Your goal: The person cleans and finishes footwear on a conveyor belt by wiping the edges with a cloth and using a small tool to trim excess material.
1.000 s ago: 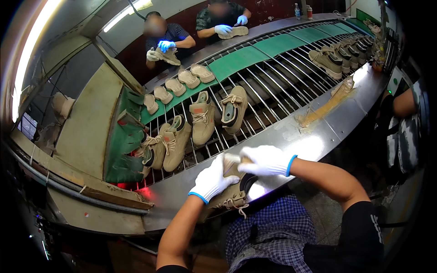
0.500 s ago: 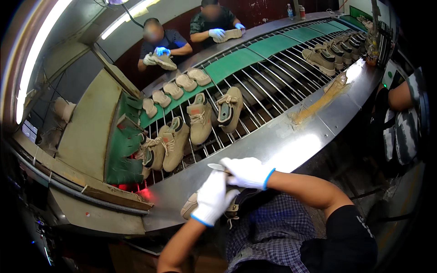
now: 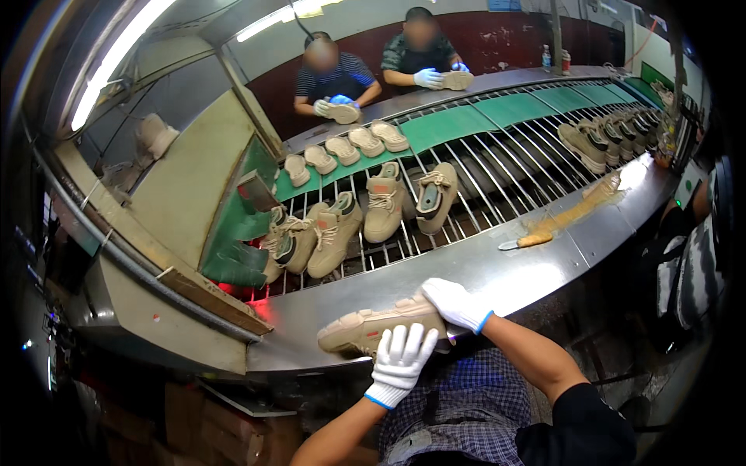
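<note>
A tan lace-up shoe [image 3: 365, 330] lies tilted on its side on the steel ledge in front of me, its pale sole edge facing up and away. My right hand [image 3: 458, 304], in a white glove, is closed round one end of it. Against the shoe's near side is my gloved left hand [image 3: 402, 357], fingers stretched and spread; its palm and thumb are partly hidden. A knife [image 3: 528, 241] with a short blade and a tan handle rests farther right on the ledge, apart from both hands.
Several tan shoes [image 3: 381, 203] stand on the metal roller conveyor [image 3: 497, 175] beyond the ledge, with more shoes [image 3: 587, 147] at far right. Pale soles [image 3: 340, 149] line a green strip. Two gloved co-workers [image 3: 338, 74] handle soles or shoes across the line. A green-flapped opening [image 3: 237, 256] is at left.
The knife has left my right hand and now lies on the ledge. My right hand has taken hold of the shoe, which has come up into view. The left hand has spread its fingers.
</note>
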Demonstrator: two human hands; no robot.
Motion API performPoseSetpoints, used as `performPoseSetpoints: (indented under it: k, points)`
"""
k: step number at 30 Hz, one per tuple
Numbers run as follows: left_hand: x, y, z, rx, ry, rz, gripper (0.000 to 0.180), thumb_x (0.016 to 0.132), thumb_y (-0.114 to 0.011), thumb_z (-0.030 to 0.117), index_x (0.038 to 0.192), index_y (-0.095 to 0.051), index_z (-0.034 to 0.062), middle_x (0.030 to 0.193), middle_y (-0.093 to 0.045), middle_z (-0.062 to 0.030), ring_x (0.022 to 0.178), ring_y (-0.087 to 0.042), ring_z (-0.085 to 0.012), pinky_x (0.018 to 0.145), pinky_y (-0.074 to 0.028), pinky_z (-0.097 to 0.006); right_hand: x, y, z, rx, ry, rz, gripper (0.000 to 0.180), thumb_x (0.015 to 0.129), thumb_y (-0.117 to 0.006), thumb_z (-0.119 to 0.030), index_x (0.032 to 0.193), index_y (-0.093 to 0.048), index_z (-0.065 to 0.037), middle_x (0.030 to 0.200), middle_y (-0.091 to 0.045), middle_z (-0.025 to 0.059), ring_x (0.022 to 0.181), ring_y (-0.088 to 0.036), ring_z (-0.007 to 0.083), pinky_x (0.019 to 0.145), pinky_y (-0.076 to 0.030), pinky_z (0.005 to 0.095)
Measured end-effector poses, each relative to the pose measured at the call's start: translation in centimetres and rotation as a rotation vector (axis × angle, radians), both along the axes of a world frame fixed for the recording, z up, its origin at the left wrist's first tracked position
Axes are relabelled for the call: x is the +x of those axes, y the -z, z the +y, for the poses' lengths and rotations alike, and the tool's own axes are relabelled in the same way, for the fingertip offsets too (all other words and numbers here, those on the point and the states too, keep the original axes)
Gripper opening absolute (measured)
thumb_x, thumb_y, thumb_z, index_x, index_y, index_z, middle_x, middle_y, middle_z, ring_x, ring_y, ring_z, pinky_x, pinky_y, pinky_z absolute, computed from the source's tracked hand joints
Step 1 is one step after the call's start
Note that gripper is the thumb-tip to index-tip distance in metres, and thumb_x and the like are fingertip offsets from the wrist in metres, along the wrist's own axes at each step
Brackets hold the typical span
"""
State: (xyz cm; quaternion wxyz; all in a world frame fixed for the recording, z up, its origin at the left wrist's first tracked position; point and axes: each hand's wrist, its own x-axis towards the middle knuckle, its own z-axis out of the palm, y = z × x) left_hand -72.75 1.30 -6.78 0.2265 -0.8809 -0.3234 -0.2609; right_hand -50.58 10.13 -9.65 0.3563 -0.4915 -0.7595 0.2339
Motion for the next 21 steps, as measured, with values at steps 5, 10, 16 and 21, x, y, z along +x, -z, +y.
performPoseSetpoints:
  k: [5,10,16,21]
  points:
    - [-3.0,-10.3,2.7,-0.173,0.033,-0.326,0.082,0.063,-0.095,0.022,0.135,-0.06,0.0028,0.123,-0.066,-0.0185,0.1,-0.07,-0.0394,0.09,-0.058,-0.049,-1.8,-7.4,-2.4,-0.122,0.108,0.521,0.034,0.11,-0.052,-0.019,0.13,-0.066,0.005,0.125,-0.071,0.0216,0.116,-0.069,0.0341,0.103,-0.054,0.0397]
    - [-1.9,-14.2,6.9,-0.398,0.01,-0.731,0.072,0.07,-0.099,0.028,0.125,-0.062,0.0014,0.106,-0.072,-0.0193,0.091,-0.072,-0.039,0.085,-0.06,-0.047,-4.5,-12.0,-1.5,0.307,0.278,0.483,0.05,0.11,-0.054,-0.029,0.15,-0.051,0.001,0.131,-0.067,0.0261,0.121,-0.068,0.0387,0.106,-0.052,0.0438]
    - [2.2,-11.7,4.2,-0.107,0.05,-0.452,0.077,0.071,-0.095,0.038,0.127,-0.059,-0.0013,0.111,-0.069,-0.0215,0.089,-0.07,-0.0382,0.08,-0.056,-0.048,0.9,-13.0,-4.1,-0.013,0.264,0.255,0.046,0.112,-0.049,-0.028,0.146,-0.048,0.003,0.124,-0.068,0.0288,0.114,-0.07,0.0423,0.1,-0.054,0.0455]
    - [4.1,-9.1,0.9,-0.189,0.248,-0.238,0.052,0.074,-0.084,0.024,0.114,-0.061,-0.0012,0.097,-0.065,-0.0181,0.07,-0.063,-0.029,0.055,-0.048,-0.04,5.0,-15.9,-7.3,-0.355,0.117,-0.229,0.056,0.106,-0.057,-0.047,0.136,-0.055,0.001,0.111,-0.07,0.0304,0.099,-0.071,0.0441,0.09,-0.057,0.0469]
